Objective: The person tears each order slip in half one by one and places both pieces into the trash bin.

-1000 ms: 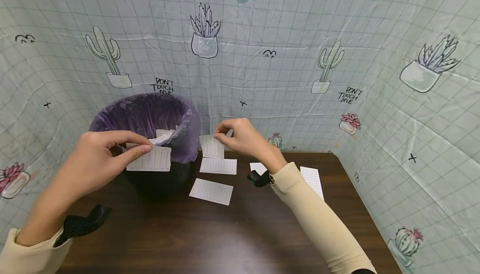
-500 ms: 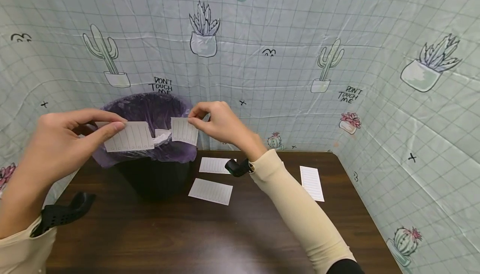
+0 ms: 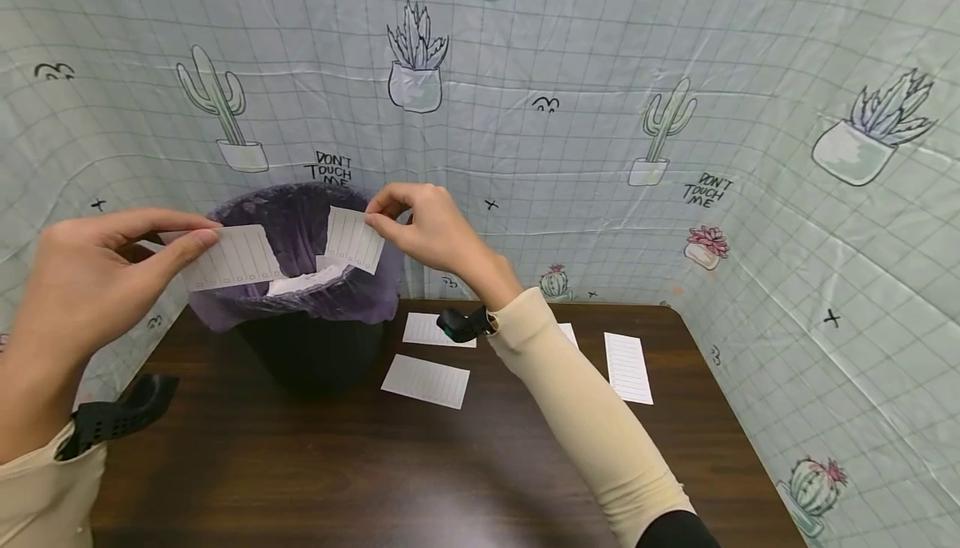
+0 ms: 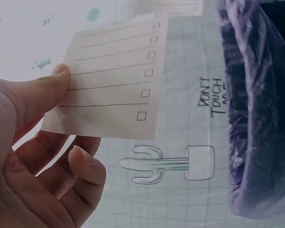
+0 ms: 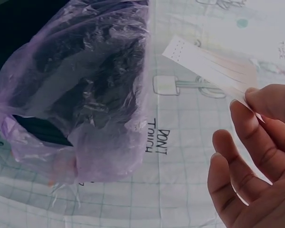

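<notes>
Over the left side of the bin, my left hand point(image 3: 97, 281) pinches a torn piece of lined paper point(image 3: 236, 258) between thumb and forefinger. Lines and small checkboxes show on that piece of paper point(image 4: 109, 78) in the left wrist view. My right hand point(image 3: 431, 231) pinches a second torn piece of lined paper point(image 3: 352, 239) by its edge, over the bin's right rim. In the right wrist view its other fingers are loosely bent below the paper point(image 5: 211, 69). The black trash bin point(image 3: 315, 356) has a purple plastic liner point(image 3: 375, 302). White paper scraps point(image 3: 300, 283) lie inside it.
Two lined paper slips, a near one point(image 3: 426, 381) and a far one point(image 3: 420, 329), lie right of the bin on the dark wooden table point(image 3: 360, 481). Farther right lies another slip point(image 3: 628, 369), with one partly hidden by the right sleeve point(image 3: 570, 389). A patterned curtain point(image 3: 525, 148) surrounds the table.
My right hand has raised its paper piece up and left, from above the table slips to the bin's rim. My left hand has shifted left and up with its piece.
</notes>
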`<state>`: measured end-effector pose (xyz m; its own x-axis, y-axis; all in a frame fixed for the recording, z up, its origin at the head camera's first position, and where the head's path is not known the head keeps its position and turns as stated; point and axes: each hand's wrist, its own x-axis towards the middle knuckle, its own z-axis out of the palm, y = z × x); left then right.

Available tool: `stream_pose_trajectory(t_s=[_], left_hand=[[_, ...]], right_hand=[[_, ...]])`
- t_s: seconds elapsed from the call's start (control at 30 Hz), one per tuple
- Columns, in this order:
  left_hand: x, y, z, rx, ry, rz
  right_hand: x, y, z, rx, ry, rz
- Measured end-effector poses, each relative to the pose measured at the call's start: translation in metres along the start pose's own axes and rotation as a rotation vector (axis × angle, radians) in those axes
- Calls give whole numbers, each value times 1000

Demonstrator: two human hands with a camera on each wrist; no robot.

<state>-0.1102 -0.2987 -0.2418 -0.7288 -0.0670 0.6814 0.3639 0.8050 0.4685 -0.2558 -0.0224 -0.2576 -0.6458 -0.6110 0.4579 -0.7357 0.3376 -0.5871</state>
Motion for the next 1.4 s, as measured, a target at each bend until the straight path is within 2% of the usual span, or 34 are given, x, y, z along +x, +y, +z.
stream_pose_trajectory(t_s=[0.3,0.5,0.77,1.1,1.4], left_hand=[[3,-15,9,5,12,-38],[4,-22,13,35,-4,-85],[4,-30,17,78,-35,-103],[2,-35,25,63,-65,-56],[4,-34,25,77,-82,-27]], right_hand=[[10,0,6,10,21,7],[15,2,12,19,38,10],[20,3,15,27,39,46],[21,5,22,46,18,69],[23,1,26,37,3,47]])
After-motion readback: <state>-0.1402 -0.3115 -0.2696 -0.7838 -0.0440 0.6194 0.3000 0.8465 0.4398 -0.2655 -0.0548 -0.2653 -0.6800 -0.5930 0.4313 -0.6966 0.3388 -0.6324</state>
